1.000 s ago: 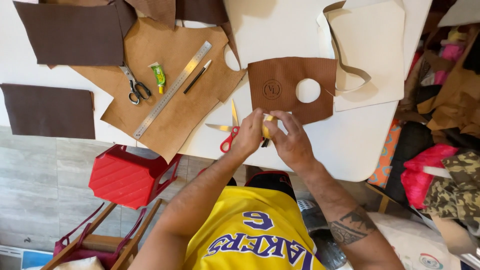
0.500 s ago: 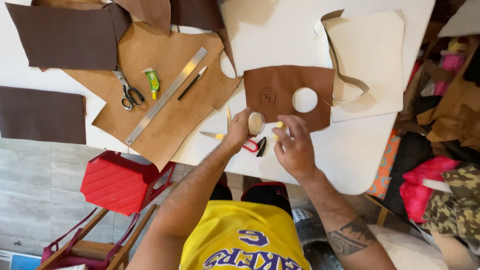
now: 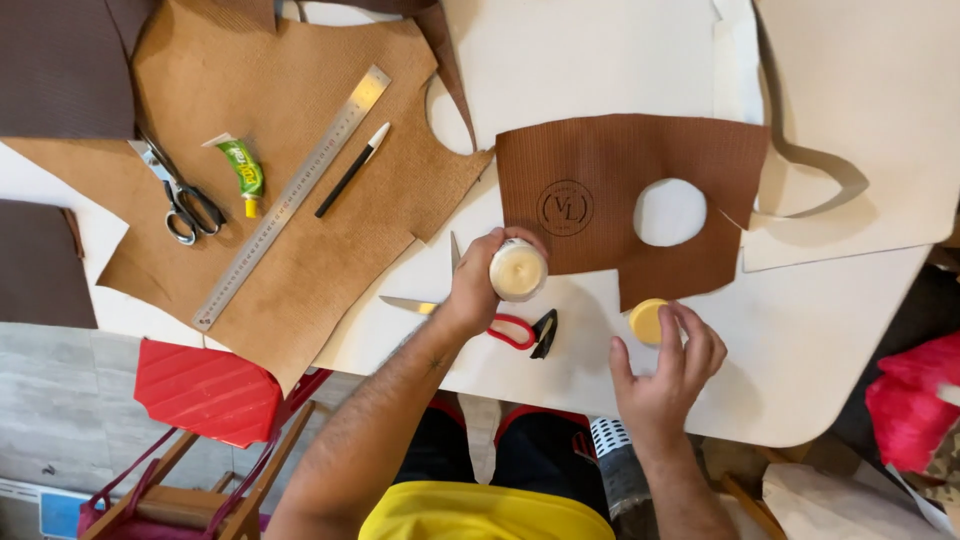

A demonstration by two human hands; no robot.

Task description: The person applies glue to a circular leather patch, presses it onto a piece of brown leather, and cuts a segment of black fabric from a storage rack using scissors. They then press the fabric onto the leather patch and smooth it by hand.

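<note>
My left hand [image 3: 475,285] grips a small round jar [image 3: 518,270] with its lid off, showing a pale cream filling, just over the lower edge of a brown leather piece [image 3: 600,190] that has a round hole and a stamped circle mark. My right hand [image 3: 665,365] holds the jar's yellow lid [image 3: 647,320] low over the white table [image 3: 800,340], right of the jar. Red-handled scissors [image 3: 505,328] lie open under my left wrist, with a small black object [image 3: 545,333] beside them.
A tan leather sheet [image 3: 300,200] at the left carries a steel ruler [image 3: 290,198], a black pen [image 3: 352,170], a green glue tube [image 3: 243,173] and black-handled scissors [image 3: 180,200]. Cream sheets [image 3: 880,120] lie at the right. A red stool [image 3: 205,390] stands below the table edge.
The jar has been opened: my hands came apart, the left keeping the jar, the right carrying the yellow lid down and right to the table. The camera has moved closer.
</note>
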